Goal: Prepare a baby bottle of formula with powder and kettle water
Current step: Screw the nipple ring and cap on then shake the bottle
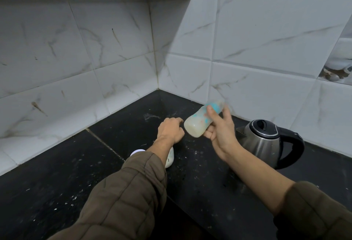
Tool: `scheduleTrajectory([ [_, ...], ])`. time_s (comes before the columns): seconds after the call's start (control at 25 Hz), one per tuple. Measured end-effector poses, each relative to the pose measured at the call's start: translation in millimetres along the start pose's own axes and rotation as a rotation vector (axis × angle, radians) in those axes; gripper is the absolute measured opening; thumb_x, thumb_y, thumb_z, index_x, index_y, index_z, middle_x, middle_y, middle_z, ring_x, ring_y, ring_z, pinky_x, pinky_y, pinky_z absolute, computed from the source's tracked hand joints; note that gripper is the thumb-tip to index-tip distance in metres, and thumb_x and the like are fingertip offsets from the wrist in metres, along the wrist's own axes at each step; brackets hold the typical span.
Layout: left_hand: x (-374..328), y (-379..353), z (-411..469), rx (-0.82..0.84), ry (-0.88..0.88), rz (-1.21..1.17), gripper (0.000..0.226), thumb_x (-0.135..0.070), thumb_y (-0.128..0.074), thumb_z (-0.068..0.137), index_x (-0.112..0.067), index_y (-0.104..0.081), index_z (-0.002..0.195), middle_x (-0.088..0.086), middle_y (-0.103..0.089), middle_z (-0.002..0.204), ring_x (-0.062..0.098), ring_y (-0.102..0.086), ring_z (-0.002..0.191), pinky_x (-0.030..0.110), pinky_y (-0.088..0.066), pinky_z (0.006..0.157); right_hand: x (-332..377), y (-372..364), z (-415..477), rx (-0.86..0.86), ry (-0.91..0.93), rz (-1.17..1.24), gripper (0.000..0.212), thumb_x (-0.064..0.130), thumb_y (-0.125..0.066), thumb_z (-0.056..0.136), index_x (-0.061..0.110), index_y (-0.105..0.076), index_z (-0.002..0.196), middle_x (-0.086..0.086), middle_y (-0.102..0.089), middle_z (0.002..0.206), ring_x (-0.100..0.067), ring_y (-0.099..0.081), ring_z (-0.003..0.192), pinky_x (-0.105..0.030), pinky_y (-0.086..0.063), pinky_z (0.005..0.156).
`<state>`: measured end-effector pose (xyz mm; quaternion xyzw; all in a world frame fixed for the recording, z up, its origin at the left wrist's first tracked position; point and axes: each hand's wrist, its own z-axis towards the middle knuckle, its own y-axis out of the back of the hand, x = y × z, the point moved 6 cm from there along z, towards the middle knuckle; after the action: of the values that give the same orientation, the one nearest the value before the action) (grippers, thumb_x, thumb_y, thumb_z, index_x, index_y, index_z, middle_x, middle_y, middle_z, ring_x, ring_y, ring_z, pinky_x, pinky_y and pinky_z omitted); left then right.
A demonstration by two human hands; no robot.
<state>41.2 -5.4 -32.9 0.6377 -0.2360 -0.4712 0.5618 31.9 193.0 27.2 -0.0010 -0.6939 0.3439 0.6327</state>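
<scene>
The right hand (222,129) grips the baby bottle (202,120) in the air above the worktop (133,125), tilted base-down toward the camera, with milky liquid pooled inside (motion-blurred). The left hand (171,130) hovers loosely curled, holding nothing. A lidded steel kettle (264,140) stands near the worktop's right back edge.

Brushed steel kettle (263,143) w/ glossy black plastic handle; bottle (202,120) prob. translucent plastic; counter (57,192) polished black stone.

R hand (221,133) grip closed, raised; L hand (171,130) fingers curled, knuckles up.
</scene>
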Motion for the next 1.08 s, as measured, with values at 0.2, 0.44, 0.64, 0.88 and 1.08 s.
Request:
scheduleTrajectory([
  [0.2, 3, -3, 3, 0.014, 0.0, 0.024, 0.036, -0.027, -0.059, 0.097, -0.024, -0.065, 0.132, 0.005, -0.071, 0.121, 0.027, -0.063, 0.112, 0.041, -0.053, 0.087, -9, -5, -2, 0.121, -0.083, -0.102, 0.06, 0.029, -0.076, 0.092, 0.027, -0.048, 0.146, -0.016, -0.073, 0.126, -0.033, -0.077, 0.105, -0.045, -0.065, 0.075],
  [0.44, 5, -2, 5, -0.007, 0.018, -0.012, 0.047, -0.021, -0.059, 0.096, -0.028, -0.061, 0.143, 0.004, -0.069, 0.131, 0.026, -0.062, 0.119, 0.041, -0.055, 0.095, -9, 6, 8, 0.006, -0.085, -0.016, 0.057, 0.031, -0.075, 0.094, 0.024, -0.05, 0.144, -0.017, -0.071, 0.13, -0.033, -0.076, 0.106, -0.041, -0.064, 0.072],
  [0.64, 4, -3, 7, 0.017, 0.025, -0.015, 0.045, -0.028, -0.062, 0.096, -0.03, -0.062, 0.14, 0.002, -0.07, 0.128, 0.024, -0.064, 0.115, 0.041, -0.057, 0.093, -7, -2, 0, 0.177, -0.082, -0.191, 0.058, 0.029, -0.075, 0.093, 0.032, -0.049, 0.145, -0.016, -0.074, 0.122, -0.034, -0.076, 0.106, -0.049, -0.064, 0.081],
  [0.88, 2, -5, 5, 0.008, 0.018, -0.031, 0.051, -0.016, -0.057, 0.096, -0.026, -0.057, 0.147, 0.003, -0.065, 0.14, 0.024, -0.058, 0.128, 0.043, -0.052, 0.105, -6, 14, 7, 0.122, 0.12, -0.447, 0.092, 0.018, -0.081, 0.09, 0.038, -0.026, 0.161, -0.005, -0.079, 0.108, -0.02, -0.077, 0.1, -0.039, -0.062, 0.09],
  [1.08, 1, -10, -2, 0.002, 0.008, -0.028, 0.051, -0.017, -0.056, 0.097, -0.026, -0.057, 0.148, 0.004, -0.063, 0.144, 0.025, -0.055, 0.133, 0.042, -0.05, 0.108, -32, 34, 17, 0.056, 0.152, -0.904, 0.073, 0.036, -0.091, 0.077, 0.032, -0.048, 0.136, 0.009, -0.073, 0.117, -0.008, -0.075, 0.094, -0.038, -0.062, 0.092],
])
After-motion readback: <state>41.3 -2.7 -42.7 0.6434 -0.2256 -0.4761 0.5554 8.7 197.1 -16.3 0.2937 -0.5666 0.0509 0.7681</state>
